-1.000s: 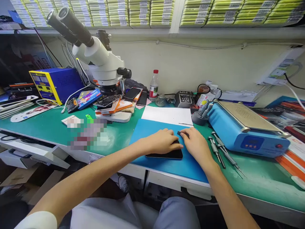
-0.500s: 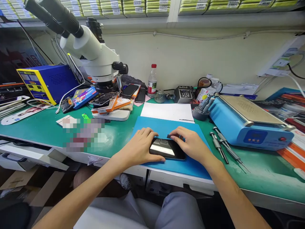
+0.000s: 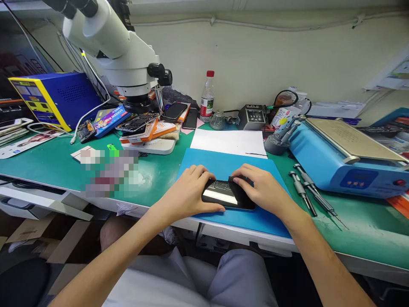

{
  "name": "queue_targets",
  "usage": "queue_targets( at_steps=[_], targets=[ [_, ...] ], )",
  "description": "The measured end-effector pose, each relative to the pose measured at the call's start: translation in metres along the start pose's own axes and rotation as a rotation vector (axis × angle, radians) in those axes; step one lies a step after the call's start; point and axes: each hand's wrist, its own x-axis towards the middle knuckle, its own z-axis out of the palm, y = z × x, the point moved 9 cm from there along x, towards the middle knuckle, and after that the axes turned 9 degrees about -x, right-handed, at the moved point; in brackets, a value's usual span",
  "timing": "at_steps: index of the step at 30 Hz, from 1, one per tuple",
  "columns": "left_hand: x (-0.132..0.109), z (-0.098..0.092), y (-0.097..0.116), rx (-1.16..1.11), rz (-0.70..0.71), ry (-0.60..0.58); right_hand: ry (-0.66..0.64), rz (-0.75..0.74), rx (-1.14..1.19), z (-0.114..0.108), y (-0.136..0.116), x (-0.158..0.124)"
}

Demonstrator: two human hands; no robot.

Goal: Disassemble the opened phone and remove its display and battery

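Observation:
A black smartphone (image 3: 222,197) lies flat on a blue mat (image 3: 204,160), its glossy face reflecting light. My left hand (image 3: 189,194) holds the phone's left end, with the thumb along the near edge and the fingers curled at the far edge. Between the thumb and forefinger of my right hand (image 3: 265,187) is a small dark flat piece (image 3: 231,179), pinched at the phone's far edge. That hand covers the phone's far right corner. What exactly the piece is cannot be made out.
Behind the mat lies white paper (image 3: 228,141). Two screwdrivers (image 3: 308,187) rest at the right beside a blue heating-plate machine (image 3: 345,162). A microscope (image 3: 128,64) rises at the left above stacked phones and boxes. A bottle (image 3: 207,100) stands by the wall.
The camera view has tilted down and shifted slightly. My right hand has shifted a little, its dark piece still pinched near the phone's far edge. My left hand keeps its hold.

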Motion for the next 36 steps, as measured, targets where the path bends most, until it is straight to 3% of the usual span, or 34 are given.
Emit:
queue_targets(
  at_steps=[7,22,24,27,31,36],
  targets=[
    [-0.001,0.0,-0.002,-0.007,-0.007,0.0,-0.012,0.025,0.0,-0.002,0.001,-0.001],
    [0.001,0.002,-0.002,-0.01,-0.024,-0.016,-0.218,0.227,0.286,0.015,0.029,0.02],
    [0.0,0.001,-0.003,-0.017,-0.025,-0.015,-0.205,0.242,0.299,0.015,0.031,0.019],
    [-0.004,-0.003,-0.005,-0.061,-0.034,-0.028,-0.088,0.269,0.261,0.005,0.032,0.013],
    [-0.013,-0.01,-0.012,-0.093,-0.091,-0.025,0.027,0.221,0.173,-0.007,0.013,0.01],
    [-0.02,-0.01,-0.021,-0.066,-0.171,0.036,-0.025,0.08,0.092,0.002,-0.032,0.027]
  ],
)
